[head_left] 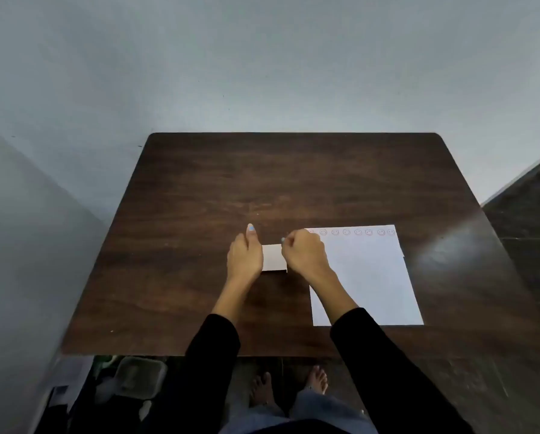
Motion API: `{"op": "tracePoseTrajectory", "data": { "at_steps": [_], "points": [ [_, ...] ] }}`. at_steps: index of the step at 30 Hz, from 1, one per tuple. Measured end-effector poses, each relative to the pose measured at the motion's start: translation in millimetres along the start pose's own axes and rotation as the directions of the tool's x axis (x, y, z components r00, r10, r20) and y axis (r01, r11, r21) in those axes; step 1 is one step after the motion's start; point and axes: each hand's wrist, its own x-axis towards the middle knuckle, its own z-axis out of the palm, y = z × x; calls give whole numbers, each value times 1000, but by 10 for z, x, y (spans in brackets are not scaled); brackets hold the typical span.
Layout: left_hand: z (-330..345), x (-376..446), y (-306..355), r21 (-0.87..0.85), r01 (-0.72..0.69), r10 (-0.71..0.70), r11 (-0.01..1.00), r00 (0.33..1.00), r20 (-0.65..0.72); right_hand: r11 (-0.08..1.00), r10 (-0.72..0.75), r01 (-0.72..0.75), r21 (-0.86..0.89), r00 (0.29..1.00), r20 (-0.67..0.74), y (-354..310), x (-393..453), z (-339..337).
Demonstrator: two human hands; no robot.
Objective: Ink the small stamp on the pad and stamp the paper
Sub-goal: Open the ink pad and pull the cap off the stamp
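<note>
A small white rectangular ink pad (274, 258) lies on the dark wooden table (262, 177), near its middle. My left hand (245, 260) grips the pad's left side, thumb pointing away from me. My right hand (304, 255) is closed in a fist over the pad's right edge. It pinches the small stamp (283, 239), of which only a pale tip shows. The white paper (372, 277) lies just right of the pad, partly under my right forearm. A row of several red smiley prints (357, 232) runs along its far edge.
The table's far edge meets a pale wall. Dark floor shows at the right. Below the near edge are a grey lidded container (137, 377) on the left and my bare feet (289, 385).
</note>
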Motion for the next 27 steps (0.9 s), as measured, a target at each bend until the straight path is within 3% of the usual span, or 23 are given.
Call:
{"op": "tracePoseTrajectory", "data": {
  "at_steps": [6,16,27],
  "points": [
    [55,32,-226,64,48,-49,997,999,20,995,55,-53,-84,998,23,84,-49,194],
    [128,9,-352,-10,85,-85,996,995,-41,994,6,-5,-111,1000,14,168,-67,336],
    [76,-64,-241,-40,31,-34,999,997,-65,995,-11,5,-96,998,-63,43,-134,299]
  ]
}}
